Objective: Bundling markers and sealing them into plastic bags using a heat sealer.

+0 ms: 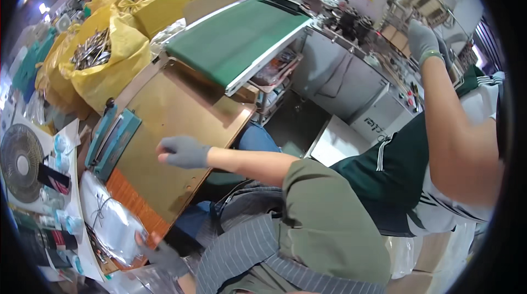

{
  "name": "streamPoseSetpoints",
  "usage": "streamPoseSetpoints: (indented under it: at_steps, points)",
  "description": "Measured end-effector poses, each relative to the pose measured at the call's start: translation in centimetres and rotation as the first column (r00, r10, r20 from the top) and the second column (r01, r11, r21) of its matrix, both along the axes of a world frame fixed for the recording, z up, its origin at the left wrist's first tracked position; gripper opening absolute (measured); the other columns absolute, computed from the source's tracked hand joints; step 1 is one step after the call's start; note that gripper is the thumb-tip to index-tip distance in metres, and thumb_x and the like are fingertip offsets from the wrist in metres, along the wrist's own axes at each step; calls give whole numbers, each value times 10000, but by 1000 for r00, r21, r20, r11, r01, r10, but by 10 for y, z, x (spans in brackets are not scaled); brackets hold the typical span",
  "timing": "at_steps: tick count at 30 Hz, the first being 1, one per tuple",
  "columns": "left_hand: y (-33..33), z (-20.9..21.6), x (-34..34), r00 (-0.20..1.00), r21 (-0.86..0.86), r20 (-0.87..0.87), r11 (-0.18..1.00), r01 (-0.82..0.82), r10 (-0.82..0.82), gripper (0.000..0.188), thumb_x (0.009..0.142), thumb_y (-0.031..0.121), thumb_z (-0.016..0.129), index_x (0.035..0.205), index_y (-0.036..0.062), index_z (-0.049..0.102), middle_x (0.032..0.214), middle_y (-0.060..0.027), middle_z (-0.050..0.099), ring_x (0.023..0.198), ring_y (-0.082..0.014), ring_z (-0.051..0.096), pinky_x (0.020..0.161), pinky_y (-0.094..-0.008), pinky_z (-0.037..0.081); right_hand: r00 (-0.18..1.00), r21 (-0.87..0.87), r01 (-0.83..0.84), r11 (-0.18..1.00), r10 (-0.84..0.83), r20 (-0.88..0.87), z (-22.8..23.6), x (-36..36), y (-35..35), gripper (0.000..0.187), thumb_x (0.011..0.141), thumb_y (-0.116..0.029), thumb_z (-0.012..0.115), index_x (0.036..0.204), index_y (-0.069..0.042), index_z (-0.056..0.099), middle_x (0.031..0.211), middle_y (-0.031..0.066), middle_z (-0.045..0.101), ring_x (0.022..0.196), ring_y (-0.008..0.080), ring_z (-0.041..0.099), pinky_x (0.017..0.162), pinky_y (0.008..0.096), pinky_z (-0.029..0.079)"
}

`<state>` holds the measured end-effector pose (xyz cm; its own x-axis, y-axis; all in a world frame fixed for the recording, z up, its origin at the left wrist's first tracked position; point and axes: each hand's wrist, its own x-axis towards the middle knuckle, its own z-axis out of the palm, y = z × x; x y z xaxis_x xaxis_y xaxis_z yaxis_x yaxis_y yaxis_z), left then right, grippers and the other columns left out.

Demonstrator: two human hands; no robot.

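The right hand [184, 152] wears a grey glove and rests flat on the brown bench [181, 107], fingers loose, gripping nothing. The left hand [156, 253], also gloved, seems to pinch a clear bag [110, 222] at the bench's near edge, though the view bends there. A teal sealer [112, 141] sits just beside the bag. Yellow sacks [118, 58] stand farther off.
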<state>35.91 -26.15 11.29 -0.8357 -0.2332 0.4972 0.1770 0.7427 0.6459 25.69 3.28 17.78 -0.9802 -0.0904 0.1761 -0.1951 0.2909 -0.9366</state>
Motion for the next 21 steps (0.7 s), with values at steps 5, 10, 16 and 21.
streamPoseSetpoints:
  at_steps: [5,10,16,21]
  points:
    - [127,76,-35,867,-38,-10,866,498,-499,312,822,36,562,1127,-30,554,1146,-180,572,1068,-304,543,940,-365,405,952,40,299,953,-296,-77,-2,51,142,328,831,-288,584,1018,-21,625,919,120,651,865,205,618,780,320,480]
    - [177,70,-48,762,34,136,772,635,-633,283,836,23,555,1115,-21,563,1119,-145,585,1070,-262,543,953,-348,390,665,-43,742,668,-743,-67,-35,105,285,307,835,-228,600,1040,-1,622,868,98,664,834,163,620,763,297,486]
    - [266,69,-86,670,59,232,698,714,-705,258,834,27,568,1087,-22,574,1099,-148,589,1046,-261,551,934,-337,402,508,-157,858,489,-852,123,-56,126,378,258,876,-200,572,991,27,613,828,77,654,750,118,608,707,259,490]
    - [384,83,-180,498,-37,215,503,864,-840,258,829,25,570,1082,-28,572,1096,-158,594,1015,-270,568,897,-339,427,603,96,796,597,-797,-41,-37,63,452,256,879,-188,561,1008,28,607,857,91,650,793,151,613,746,283,488]
